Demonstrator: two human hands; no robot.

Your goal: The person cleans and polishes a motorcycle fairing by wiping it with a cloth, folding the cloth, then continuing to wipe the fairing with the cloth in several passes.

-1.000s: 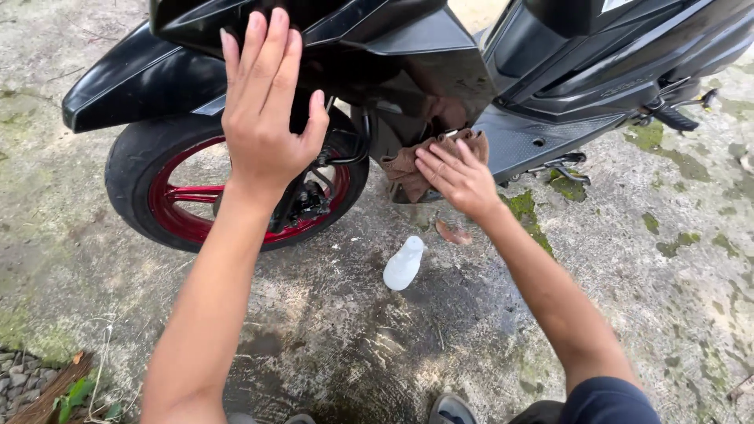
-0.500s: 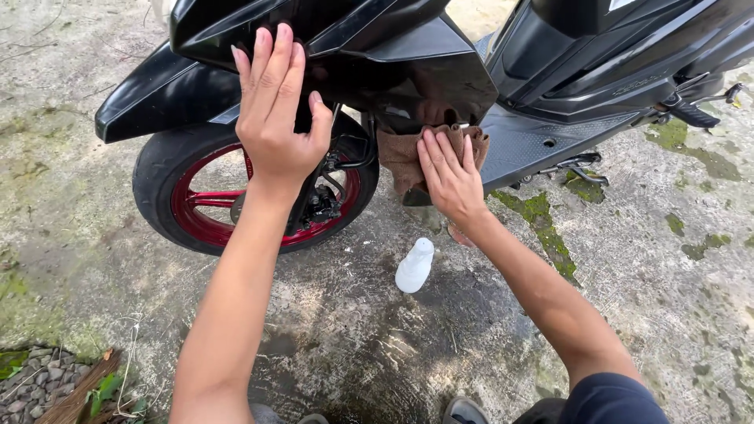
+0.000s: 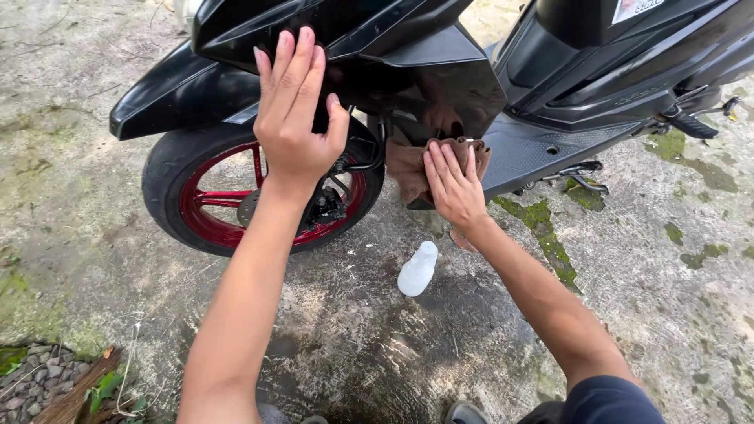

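My left hand [image 3: 294, 118] rests flat, fingers spread, on the black scooter's front panel [image 3: 393, 47]; my right hand [image 3: 454, 188] presses a brown cloth [image 3: 408, 165] against its lower edge. A white bottle [image 3: 417, 268] lies on the concrete [image 3: 353, 338] near the red-rimmed wheel [image 3: 228, 204].

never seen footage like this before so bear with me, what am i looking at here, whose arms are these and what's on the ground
The picture comes from a camera worn on a person's head, looking down, so both bare arms are that person's own. In front stands a black scooter with a red-rimmed front wheel, parked on damp, mossy concrete. The left hand rests flat and open on the scooter's black front panel. The right hand presses a brown cloth against the lower body panel. On the concrete between the arms lies a small white plastic bottle, on its side. At the bottom left are gravel and a few leaves.
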